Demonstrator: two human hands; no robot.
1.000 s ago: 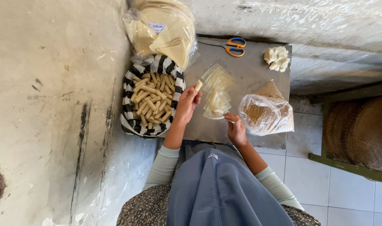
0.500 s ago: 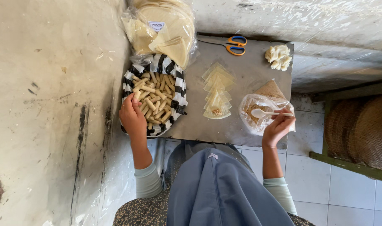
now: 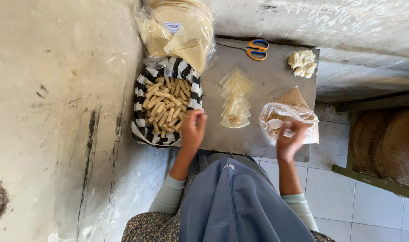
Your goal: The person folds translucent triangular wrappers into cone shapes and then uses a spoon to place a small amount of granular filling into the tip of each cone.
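My right hand (image 3: 290,140) curls round a white spoon (image 3: 276,123) in the filling bag (image 3: 285,117) – a tilt could spill crumbs. My left hand (image 3: 193,129) hangs half-open, empty, just beside the basket (image 3: 141,130) – wrappers (image 3: 235,99) lie between, easily nudged

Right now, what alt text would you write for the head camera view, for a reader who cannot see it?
Seen from above, a person's left hand rests by a striped basket of rolled pastry sticks, while the right hand reaches into a clear bag of filling. Triangular wrappers, scissors and a bag of pastry sheets lie on the grey board.
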